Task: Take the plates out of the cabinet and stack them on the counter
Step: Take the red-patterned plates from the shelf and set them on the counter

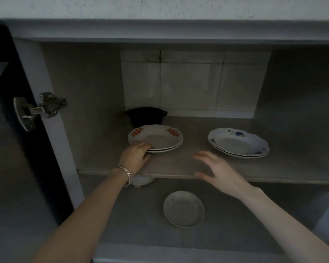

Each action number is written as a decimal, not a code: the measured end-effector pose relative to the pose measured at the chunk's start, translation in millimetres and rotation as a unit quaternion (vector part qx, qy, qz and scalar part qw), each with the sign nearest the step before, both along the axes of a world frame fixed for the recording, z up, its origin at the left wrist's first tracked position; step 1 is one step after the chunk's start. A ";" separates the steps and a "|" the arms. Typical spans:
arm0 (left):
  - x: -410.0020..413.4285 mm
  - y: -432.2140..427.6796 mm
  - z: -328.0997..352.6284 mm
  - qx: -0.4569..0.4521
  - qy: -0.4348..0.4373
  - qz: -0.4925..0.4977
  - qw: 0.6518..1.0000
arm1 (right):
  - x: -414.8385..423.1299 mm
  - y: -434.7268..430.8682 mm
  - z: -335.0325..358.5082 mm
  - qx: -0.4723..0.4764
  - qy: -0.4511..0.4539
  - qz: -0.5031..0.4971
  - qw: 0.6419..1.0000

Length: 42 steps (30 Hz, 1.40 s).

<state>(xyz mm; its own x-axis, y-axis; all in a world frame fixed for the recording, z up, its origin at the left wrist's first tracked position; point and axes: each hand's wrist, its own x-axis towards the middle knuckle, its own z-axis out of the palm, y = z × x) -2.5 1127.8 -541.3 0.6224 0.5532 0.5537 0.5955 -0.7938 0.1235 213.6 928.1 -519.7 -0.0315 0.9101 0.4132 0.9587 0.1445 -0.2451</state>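
Left hand (136, 155): on the near-left rim of the red-patterned plates (156, 138), fingers curled at the edge; whether it has a real grip yet, cannot tell.
Right hand (217, 171): released, fingers spread, blurred, over the bare shelf (179, 164) between the two stacks; touches nothing.
Red-patterned plates: stack of two or three, left side of the upper shelf, just in front of a dark pot (145, 116).
Blue-patterned plates (238, 142): second stack, right side of the same shelf, well apart from the first.
Lower level: single plain plate (184, 208) near the front; a pale item (141, 180) sits under the shelf edge, mostly hidden, can't identify.
Table: not in view.
Risk 1: lifting the stack one-handed by its rim; likely tilts, top plate slides off.
Risk 2: dragging the stack forward off the shelf lip before the right hand supports the far side; drop lands on the plain plate below.
Risk 3: pushing back instead of lifting knocks the pot.
Risk 4: dim light, scalloped glazed rims; easy to misjudge the edge and pinch only the top plate.
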 end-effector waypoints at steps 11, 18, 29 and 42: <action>3.2 -29.6 -8.8 0.035 -0.060 -0.037 0.997 | 6.6 21.6 -8.7 0.016 0.077 0.078 0.994; -14.5 -66.1 -15.8 0.042 -0.103 -0.065 0.992 | 3.1 32.3 -16.7 0.061 0.163 0.099 0.980; -43.1 -43.2 6.6 -0.155 -0.146 0.003 0.977 | -1.4 78.1 3.2 -0.051 0.296 -0.016 0.954; -24.2 -35.6 28.4 -0.411 -0.269 0.061 0.869 | -9.6 94.6 4.0 -0.137 0.627 -0.035 0.766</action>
